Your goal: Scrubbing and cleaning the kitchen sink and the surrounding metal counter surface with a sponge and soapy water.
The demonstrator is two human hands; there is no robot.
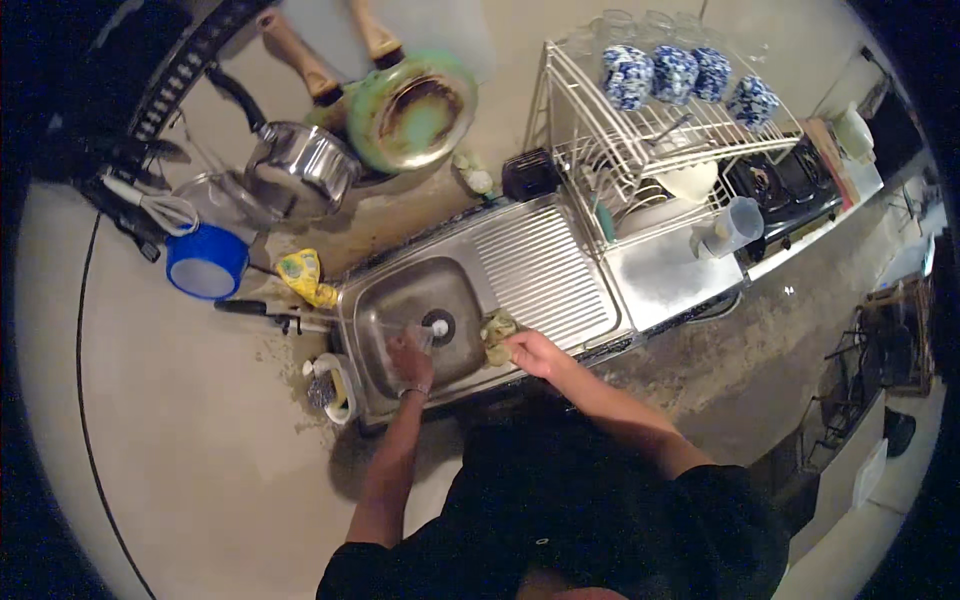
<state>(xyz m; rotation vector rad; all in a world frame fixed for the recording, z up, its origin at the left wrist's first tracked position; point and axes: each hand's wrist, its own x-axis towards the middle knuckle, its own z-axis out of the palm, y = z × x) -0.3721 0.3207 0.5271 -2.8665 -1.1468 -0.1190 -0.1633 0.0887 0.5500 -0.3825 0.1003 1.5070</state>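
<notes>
My right hand point(537, 353) is closed on a crumpled greenish cloth point(496, 338) at the right rim of the sink. Inside the steel sink point(375, 296), my left hand point(408, 358) is held low over the basin, left of the drain point(438, 326). Its fingers are blurred, and a pale, see-through patch lies beside them; I cannot make out whether that is water or a clear object. A thin faucet spout point(330, 316) reaches in from the left.
A ribbed steel drainboard point(545, 270) adjoins the sink, with a white wire dish rack point(640, 165) beyond. Blue-patterned cups point(675, 75) sit on top. Pans point(412, 112) and a steel pot point(302, 165) hang at the wall. A yellow cloth point(306, 277) and a white caddy point(340, 388) flank the sink.
</notes>
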